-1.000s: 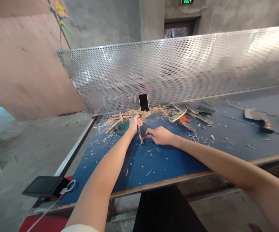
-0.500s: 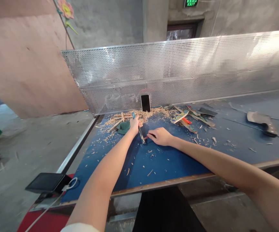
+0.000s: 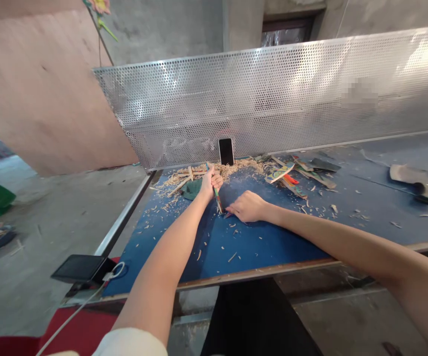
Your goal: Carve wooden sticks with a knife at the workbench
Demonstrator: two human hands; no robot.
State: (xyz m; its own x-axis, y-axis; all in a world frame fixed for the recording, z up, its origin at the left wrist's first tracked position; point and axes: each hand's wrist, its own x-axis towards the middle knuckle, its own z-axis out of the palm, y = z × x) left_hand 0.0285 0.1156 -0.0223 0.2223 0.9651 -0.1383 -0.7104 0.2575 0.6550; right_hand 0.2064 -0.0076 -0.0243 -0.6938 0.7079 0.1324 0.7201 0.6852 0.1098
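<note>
My left hand [image 3: 212, 182] is closed around a slim wooden strip [image 3: 218, 202] with green and orange colouring on its face. The strip slants down toward the blue tabletop [image 3: 214, 252], its lower end close to my right fingertips. My right hand [image 3: 250, 206] rests low over the table with its fingers pinched. A small thin reddish piece [image 3: 229, 214] shows at those fingertips, too small to name. Beside my left hand lies a dark green cloth-like piece [image 3: 191, 190], partly covered by shavings.
Pale wood shavings [image 3: 243, 167] are heaped below an upright phone [image 3: 226, 152]. Painted wood strips [image 3: 278, 174] lie to the right, with a curved sheath-like piece [image 3: 408, 175] farther off. A perforated metal panel [image 3: 251, 104] borders the back; a black device [image 3: 82, 269] sits at the left corner.
The strip in my left hand now shows a green and orange face where a darker side showed before. My right hand stays close to its lower end. The view has tilted slightly down.
</note>
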